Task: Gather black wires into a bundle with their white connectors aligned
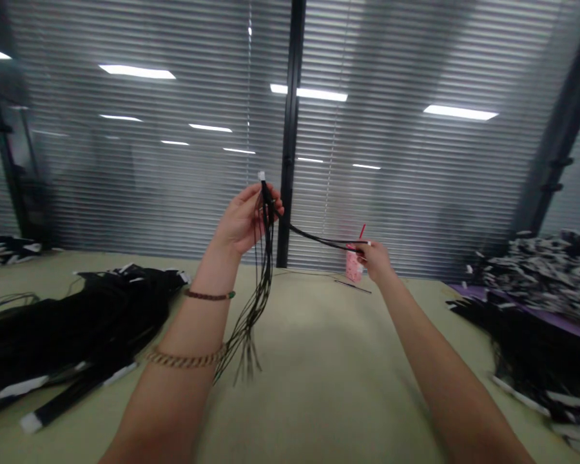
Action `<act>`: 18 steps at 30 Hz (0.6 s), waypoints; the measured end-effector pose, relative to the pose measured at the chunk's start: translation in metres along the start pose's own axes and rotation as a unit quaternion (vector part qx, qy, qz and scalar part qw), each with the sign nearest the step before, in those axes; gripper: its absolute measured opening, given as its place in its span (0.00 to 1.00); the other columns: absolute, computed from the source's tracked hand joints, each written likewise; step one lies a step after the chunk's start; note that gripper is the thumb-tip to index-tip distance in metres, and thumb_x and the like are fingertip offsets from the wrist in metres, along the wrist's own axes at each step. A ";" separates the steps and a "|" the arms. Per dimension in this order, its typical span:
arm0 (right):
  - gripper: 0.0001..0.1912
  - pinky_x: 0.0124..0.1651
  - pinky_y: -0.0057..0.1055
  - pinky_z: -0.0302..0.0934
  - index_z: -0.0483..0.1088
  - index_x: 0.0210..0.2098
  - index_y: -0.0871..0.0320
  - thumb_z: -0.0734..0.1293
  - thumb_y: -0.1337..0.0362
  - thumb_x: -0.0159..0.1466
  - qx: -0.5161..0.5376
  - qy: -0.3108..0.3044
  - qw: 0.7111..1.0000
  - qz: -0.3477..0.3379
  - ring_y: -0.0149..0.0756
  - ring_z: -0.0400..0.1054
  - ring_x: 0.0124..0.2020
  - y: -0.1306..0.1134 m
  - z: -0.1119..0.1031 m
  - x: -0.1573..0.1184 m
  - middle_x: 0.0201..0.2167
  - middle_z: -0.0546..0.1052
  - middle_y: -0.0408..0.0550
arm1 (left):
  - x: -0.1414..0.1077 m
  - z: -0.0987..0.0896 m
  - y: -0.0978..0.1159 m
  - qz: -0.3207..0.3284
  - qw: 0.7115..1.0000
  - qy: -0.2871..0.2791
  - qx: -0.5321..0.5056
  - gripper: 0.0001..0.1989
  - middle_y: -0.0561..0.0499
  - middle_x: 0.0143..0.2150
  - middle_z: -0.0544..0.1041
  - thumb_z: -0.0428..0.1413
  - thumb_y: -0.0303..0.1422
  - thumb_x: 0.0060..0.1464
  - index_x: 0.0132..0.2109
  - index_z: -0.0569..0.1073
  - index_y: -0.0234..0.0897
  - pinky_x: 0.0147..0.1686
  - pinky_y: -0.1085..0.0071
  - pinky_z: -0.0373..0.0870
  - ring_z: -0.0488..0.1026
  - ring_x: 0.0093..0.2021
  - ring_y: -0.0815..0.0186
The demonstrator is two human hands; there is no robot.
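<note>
Black cables (314, 238) link the left hand (248, 216) and the right hand (376, 260).

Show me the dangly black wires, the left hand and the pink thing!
Dangly black wires (269, 254): head view, on the hanging strands.
Left hand (240, 222): head view, on its middle.
Pink thing (352, 266): head view, on its side.

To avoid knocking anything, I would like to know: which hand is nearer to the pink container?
Right. The right hand is in front of the pink container, partly covering its upper right side; whether they touch is unclear. The left hand is higher, away to its left.
</note>
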State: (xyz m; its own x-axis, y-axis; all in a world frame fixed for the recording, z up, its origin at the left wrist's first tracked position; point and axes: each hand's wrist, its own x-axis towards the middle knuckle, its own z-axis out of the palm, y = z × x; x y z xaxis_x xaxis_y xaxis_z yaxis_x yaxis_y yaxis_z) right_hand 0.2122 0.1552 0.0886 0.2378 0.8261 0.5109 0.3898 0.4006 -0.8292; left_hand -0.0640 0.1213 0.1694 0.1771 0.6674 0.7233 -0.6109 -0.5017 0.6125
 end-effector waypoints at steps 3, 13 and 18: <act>0.09 0.25 0.25 0.54 0.67 0.34 0.63 0.62 0.66 0.53 -0.039 0.039 0.998 -0.033 0.30 0.62 0.26 -0.022 -0.027 -0.003 0.29 0.71 0.50 | -0.002 0.004 0.001 -0.033 0.999 -0.006 0.015 0.03 0.51 0.33 0.74 0.52 0.30 0.51 0.33 0.68 0.34 0.32 0.72 0.71 0.72 0.30 0.71; 0.10 0.22 0.24 0.49 0.70 0.28 0.60 0.69 0.63 0.45 -0.274 -0.140 0.938 -0.162 0.28 0.60 0.20 -0.055 -0.051 -0.014 0.18 0.68 0.42 | 0.005 0.010 -0.002 -0.085 0.995 0.040 -0.043 0.07 0.54 0.24 0.70 0.48 0.32 0.52 0.28 0.64 0.36 0.27 0.74 0.68 0.70 0.24 0.72; 0.09 0.23 0.23 0.49 0.70 0.31 0.60 0.62 0.62 0.54 -0.314 -0.264 0.885 -0.222 0.27 0.60 0.20 -0.071 -0.023 -0.030 0.19 0.68 0.41 | 0.010 0.012 -0.011 -0.071 0.994 0.065 -0.052 0.11 0.58 0.16 0.61 0.49 0.30 0.51 0.22 0.58 0.37 0.19 0.79 0.61 0.62 0.16 0.76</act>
State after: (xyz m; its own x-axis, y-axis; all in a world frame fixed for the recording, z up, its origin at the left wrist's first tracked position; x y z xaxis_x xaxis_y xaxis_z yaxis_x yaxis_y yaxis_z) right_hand 0.1979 0.0927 0.1374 -0.4467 0.7786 0.4407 0.7971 0.5700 -0.1991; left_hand -0.0464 0.1271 0.1735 0.1706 0.7961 0.5807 -0.6640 -0.3426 0.6647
